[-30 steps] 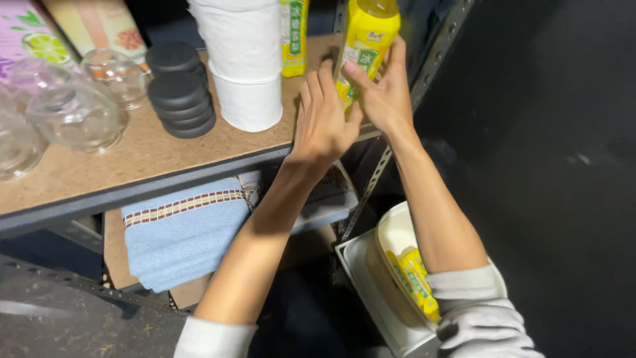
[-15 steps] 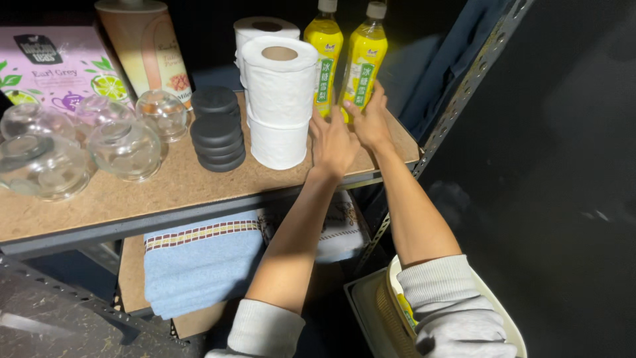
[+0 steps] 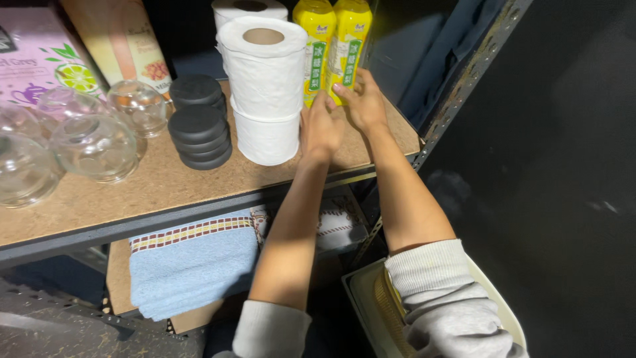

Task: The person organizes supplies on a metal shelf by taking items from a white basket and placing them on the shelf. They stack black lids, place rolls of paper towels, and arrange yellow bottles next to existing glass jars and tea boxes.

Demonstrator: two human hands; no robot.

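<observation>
Where the wooden shelf (image 3: 165, 185) nears its right edge, two yellow bottles (image 3: 333, 46) stand upright side by side, just right of the stacked toilet rolls (image 3: 265, 86). The right hand (image 3: 361, 99) lies with loosely spread fingers against the right bottle's base; the left hand (image 3: 321, 126), fingers together, touches the left bottle's foot, gripping nothing

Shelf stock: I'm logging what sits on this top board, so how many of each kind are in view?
Yellow bottles, at both hands: 2
White paper rolls: 3 visible, stacked
Clear glass domes: 5 at least, some cut off
Black disc stacks: 2
Printed boxes: 2
Total: 14
</observation>
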